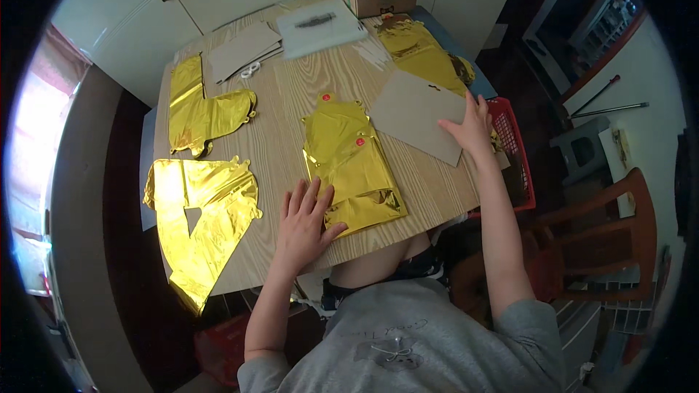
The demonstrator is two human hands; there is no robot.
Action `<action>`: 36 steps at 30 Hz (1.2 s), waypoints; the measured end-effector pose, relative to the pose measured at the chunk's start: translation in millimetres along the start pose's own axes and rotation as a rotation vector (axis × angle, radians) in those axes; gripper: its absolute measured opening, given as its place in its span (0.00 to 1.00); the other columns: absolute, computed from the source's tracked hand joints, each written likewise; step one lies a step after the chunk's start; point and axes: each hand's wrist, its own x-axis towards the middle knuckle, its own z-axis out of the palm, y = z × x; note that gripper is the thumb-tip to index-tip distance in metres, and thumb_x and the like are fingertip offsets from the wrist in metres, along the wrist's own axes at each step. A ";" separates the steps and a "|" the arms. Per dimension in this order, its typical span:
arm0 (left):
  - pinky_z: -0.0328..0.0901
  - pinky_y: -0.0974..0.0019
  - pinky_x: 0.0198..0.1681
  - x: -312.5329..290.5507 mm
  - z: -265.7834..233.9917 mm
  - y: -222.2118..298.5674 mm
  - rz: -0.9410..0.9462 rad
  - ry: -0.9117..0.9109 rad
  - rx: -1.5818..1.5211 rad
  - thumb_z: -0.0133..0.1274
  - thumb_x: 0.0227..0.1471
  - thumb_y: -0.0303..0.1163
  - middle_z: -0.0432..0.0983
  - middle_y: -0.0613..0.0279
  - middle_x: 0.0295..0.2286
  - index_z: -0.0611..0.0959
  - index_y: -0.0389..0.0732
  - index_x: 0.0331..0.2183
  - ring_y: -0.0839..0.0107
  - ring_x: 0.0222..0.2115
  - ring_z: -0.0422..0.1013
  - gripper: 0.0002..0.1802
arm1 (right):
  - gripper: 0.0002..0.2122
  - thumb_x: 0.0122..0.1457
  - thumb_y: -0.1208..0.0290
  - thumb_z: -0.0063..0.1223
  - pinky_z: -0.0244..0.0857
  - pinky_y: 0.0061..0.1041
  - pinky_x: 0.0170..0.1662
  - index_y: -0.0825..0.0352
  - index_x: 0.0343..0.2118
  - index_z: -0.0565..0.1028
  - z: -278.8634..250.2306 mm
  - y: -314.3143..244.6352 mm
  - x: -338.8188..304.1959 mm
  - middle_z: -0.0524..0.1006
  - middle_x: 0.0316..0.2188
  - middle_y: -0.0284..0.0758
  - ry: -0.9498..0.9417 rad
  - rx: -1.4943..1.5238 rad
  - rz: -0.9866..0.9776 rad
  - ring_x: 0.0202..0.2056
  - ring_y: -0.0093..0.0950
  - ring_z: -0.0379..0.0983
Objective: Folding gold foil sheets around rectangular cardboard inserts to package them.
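My left hand (302, 225) lies flat, fingers spread, on the lower left edge of a folded gold foil balloon (349, 167) in front of me. Two small red round stickers show on that foil. To its right is a grey cardboard sheet (415, 113) with a small dark slot near its top edge. My right hand (472, 127) grips the sheet's right side, thumb on the upper face and fingers past the edge. Whether the sheet is lifted off the table, I cannot tell.
Flat gold foil balloons lie left (207, 105), near left (218, 225) and far right (419, 51). Cardboard sheets (244, 51), white scissors (250, 70), a clear plastic package (320, 25) and a cardboard box (378, 4) stand farther back. A red basket (513, 138) sits beside the table's right edge.
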 end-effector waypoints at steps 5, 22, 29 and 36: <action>0.42 0.45 0.64 -2.9 -7.9 5.7 -0.006 0.038 -0.072 0.56 0.50 0.52 0.52 0.48 0.62 0.63 0.42 0.60 0.45 0.63 0.46 0.42 | 0.50 0.43 0.37 0.59 0.35 0.54 0.65 0.57 0.66 0.52 -6.0 -17.7 4.4 0.47 0.67 0.46 -0.146 -0.282 -0.229 0.66 0.50 0.44; 0.48 0.46 0.63 -21.8 -3.0 0.6 -0.091 0.159 -0.246 0.63 0.46 0.40 0.53 0.45 0.61 0.66 0.39 0.58 0.44 0.63 0.47 0.40 | 0.30 0.48 0.56 0.62 0.60 0.40 0.51 0.62 0.54 0.70 -37.8 -1.7 88.7 0.73 0.50 0.41 -0.326 -0.019 -0.175 0.50 0.34 0.71; 0.49 0.49 0.63 -32.0 -14.8 -13.3 -0.174 0.334 -0.354 0.58 0.50 0.34 0.56 0.45 0.59 0.66 0.38 0.58 0.45 0.62 0.50 0.35 | 0.11 0.55 0.75 0.54 0.66 0.26 0.34 0.69 0.41 0.78 -151.8 -120.0 -38.4 0.75 0.29 0.37 0.098 0.236 -0.731 0.30 0.27 0.72; 0.48 0.56 0.63 -27.0 -29.7 -32.0 -0.259 0.575 -1.209 0.36 0.63 0.35 0.55 0.50 0.61 0.58 0.35 0.61 0.57 0.62 0.54 0.28 | 0.14 0.48 0.71 0.56 0.58 0.22 0.29 0.63 0.40 0.80 -80.1 -119.9 -185.0 0.65 0.23 0.24 0.283 0.019 -1.345 0.26 0.20 0.62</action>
